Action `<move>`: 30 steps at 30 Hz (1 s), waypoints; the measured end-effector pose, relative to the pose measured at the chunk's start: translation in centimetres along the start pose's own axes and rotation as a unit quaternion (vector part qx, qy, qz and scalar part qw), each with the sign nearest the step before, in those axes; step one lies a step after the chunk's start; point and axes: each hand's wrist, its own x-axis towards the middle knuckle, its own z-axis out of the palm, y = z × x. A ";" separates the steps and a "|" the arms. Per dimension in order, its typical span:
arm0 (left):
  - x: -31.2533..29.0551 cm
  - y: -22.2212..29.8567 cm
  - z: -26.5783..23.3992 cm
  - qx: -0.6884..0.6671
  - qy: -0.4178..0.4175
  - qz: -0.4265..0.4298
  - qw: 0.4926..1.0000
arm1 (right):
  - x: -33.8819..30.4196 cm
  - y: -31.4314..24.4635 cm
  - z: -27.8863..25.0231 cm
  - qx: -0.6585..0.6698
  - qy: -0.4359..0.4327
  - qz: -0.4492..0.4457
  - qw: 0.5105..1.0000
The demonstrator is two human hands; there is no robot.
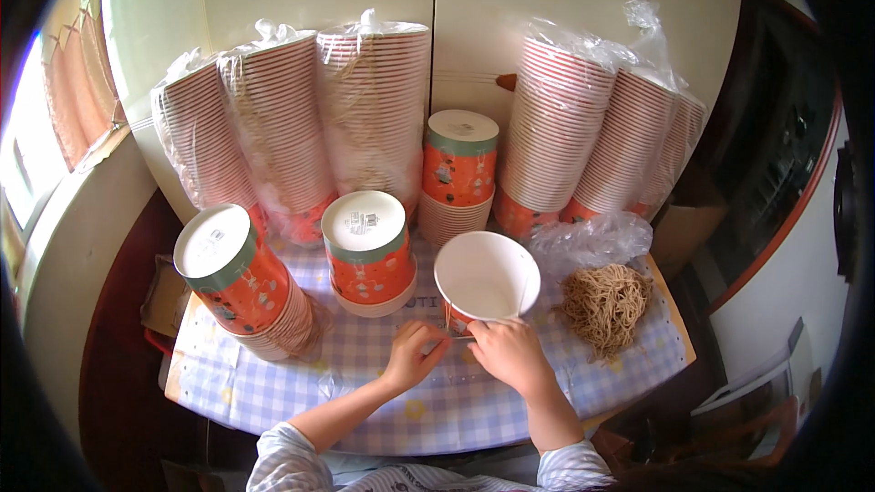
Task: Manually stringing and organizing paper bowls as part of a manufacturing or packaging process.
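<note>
An open paper bucket (486, 281), white inside with a printed orange outside, stands upright at the table's middle. A thin pale string (447, 310) runs down its near left side toward my left fingers. My left hand (416, 353) is closed in a pinch just left of the bucket's near side, apparently on that string. Over the near rim rests my right hand (507, 349), its fingers bent and gripping there; its fingertips are partly hidden. To the right lies a tangled pile of tan strings (605, 308).
An upside-down orange bucket (369, 251) stands left of centre, with a taller inverted stack (239, 278) farther left and another stack (458, 169) behind. Tall plastic-wrapped bucket stacks (374, 109) line the back. Crumpled clear plastic (597, 241) lies behind the strings on the checked tablecloth (365, 419).
</note>
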 end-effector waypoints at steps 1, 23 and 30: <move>0.1 -0.1 0.2 -0.002 0.000 -0.002 1.000 | 0.1 0.4 0.8 0.009 0.029 -0.020 0.999; -1.1 -3.4 2.9 -0.435 -0.018 -0.336 0.835 | 0.5 1.7 9.5 -0.048 0.286 -0.010 0.957; -1.7 -4.4 4.1 -0.485 0.006 -0.323 0.812 | 0.7 1.1 9.6 -0.049 0.279 -0.019 0.959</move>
